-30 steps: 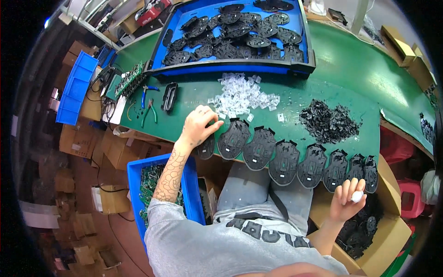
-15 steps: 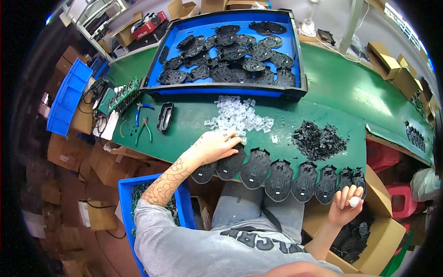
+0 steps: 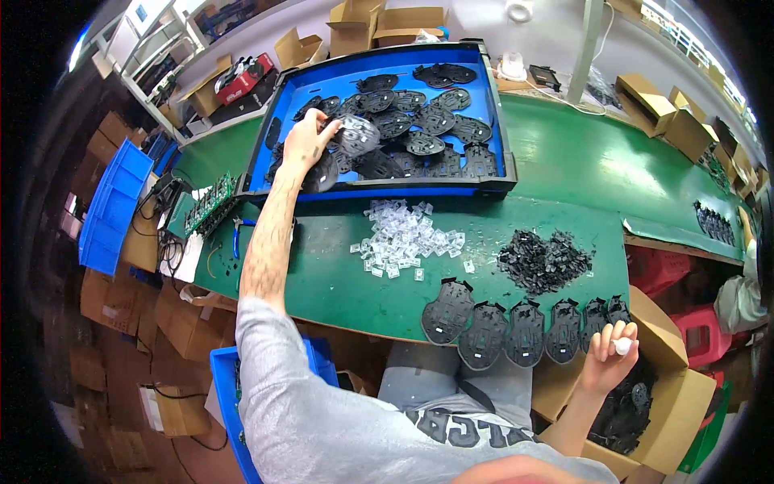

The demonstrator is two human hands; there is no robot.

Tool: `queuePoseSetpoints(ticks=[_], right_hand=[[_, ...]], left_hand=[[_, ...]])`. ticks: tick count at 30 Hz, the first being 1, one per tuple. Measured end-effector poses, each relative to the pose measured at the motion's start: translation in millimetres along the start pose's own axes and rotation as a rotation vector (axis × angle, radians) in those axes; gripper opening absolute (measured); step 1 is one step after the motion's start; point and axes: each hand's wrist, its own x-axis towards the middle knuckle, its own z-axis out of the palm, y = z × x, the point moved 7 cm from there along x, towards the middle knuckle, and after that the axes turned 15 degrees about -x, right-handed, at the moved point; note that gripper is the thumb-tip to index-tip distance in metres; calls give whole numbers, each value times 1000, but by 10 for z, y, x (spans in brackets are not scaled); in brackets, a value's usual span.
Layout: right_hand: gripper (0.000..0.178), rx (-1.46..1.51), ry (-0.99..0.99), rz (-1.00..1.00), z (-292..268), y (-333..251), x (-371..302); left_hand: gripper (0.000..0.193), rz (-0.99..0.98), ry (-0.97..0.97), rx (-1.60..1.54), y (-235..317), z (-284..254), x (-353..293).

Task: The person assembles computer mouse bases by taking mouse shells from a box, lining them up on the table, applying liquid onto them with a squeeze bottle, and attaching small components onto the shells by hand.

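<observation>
My left hand (image 3: 308, 141) reaches over the blue tray (image 3: 498, 121) at the back. Its fingers grip a black mouse base shell (image 3: 356, 135), smeared by motion, and another blurred shell (image 3: 322, 173) hangs below the hand. Many similar shells lie piled in the tray. My right hand (image 3: 606, 363) is closed around a small white round-ended thing (image 3: 622, 346), mostly hidden by the fingers. It hovers by the right end of a row of black shells (image 3: 526, 332) along the table's front edge.
Clear plastic pieces (image 3: 407, 234) lie heaped mid-table, with small black parts (image 3: 542, 262) piled to their right. Pliers (image 3: 237, 238) and green circuit boards (image 3: 211, 203) sit at left. A cardboard box (image 3: 673, 403) of black parts stands below right, a blue bin (image 3: 228, 403) below left.
My left hand has gone from the row's left end up to the tray, and two shells have left that end. My right hand has barely moved. The view has shifted slightly.
</observation>
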Motion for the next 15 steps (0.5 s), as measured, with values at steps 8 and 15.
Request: queuePoseSetpoints(ticks=[8,15], right_hand=[[21,-146,84,-90,-211,-455,-288],[21,69,132,-68,-450,-553,-305]], left_hand=[[51,-443,146,247,-1115,461,124],[30,398,424,71,17,110,6]])
